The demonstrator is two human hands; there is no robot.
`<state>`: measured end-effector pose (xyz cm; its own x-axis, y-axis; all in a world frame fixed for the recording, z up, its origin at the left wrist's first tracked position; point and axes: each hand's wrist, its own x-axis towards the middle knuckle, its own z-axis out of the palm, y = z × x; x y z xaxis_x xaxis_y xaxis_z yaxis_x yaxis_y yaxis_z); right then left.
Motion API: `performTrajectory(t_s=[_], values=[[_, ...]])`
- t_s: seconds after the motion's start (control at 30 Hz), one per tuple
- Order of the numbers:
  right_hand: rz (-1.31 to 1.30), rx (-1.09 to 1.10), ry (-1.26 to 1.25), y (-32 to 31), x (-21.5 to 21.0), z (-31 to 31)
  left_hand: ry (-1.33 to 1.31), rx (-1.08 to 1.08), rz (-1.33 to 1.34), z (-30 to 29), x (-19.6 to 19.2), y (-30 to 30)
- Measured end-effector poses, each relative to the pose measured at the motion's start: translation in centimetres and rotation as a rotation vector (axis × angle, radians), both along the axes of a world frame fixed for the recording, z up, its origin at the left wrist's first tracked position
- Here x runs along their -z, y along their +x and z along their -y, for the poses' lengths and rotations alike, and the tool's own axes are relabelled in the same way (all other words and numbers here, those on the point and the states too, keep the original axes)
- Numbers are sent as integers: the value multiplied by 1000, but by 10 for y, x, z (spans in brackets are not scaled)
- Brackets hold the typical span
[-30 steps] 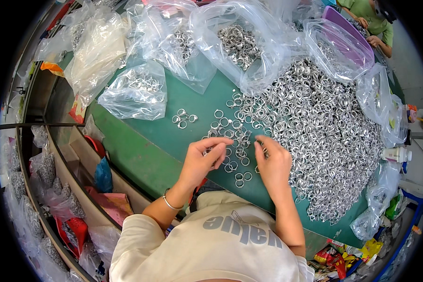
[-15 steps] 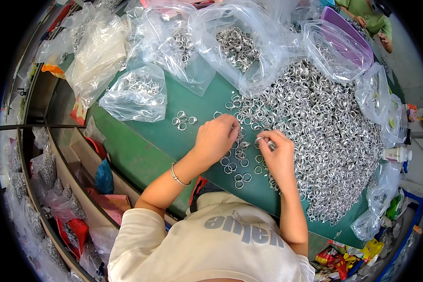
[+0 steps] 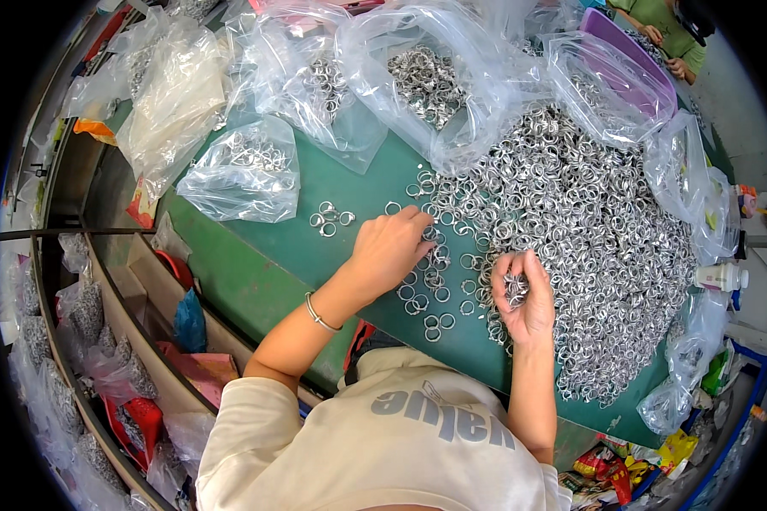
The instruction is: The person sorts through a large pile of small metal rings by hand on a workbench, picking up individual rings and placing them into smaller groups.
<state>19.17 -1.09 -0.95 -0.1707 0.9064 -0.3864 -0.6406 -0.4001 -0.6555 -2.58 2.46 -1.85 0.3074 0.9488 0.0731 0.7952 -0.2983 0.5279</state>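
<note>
Small silver metal rings lie in a large heap (image 3: 601,247) on the green table (image 3: 332,264). My right hand (image 3: 530,302) is turned palm up at the heap's left edge, its fingers curled around a bunch of rings (image 3: 515,290). Bent over a strip of loose rings (image 3: 435,279) is my left hand (image 3: 389,249), wearing a bangle at the wrist. Its thumb and fingertips look apart, right at the rings, and no ring shows clearly held. Farther left sits a small separate group of rings (image 3: 328,218).
Clear plastic bags of rings, among them an open bag (image 3: 435,89) and a smaller bag (image 3: 243,170), line the table's far side. A purple basin (image 3: 631,64) stands far right, near a person in green (image 3: 669,38). A white bottle (image 3: 722,278) is at right; shelves hold more bags at left.
My right hand has moved right and turned palm up, showing the rings in it. My left hand has shifted slightly, its fingers spreading over the loose rings. The other person's hand has moved inward.
</note>
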Motion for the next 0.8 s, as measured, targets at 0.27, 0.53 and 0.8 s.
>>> performTrajectory(t_s=[0.27, 0.53, 0.8], values=[[514, -137, 104, -9, -8, 6, -23, 33, -42, -5, -2, 3], [497, -120, 141, -11, -8, 11, -850, -122, 1241, -6, -17, -19], [330, -94, 177, -14, -7, 17, -936, 145, 1933, 19, 1, -23]])
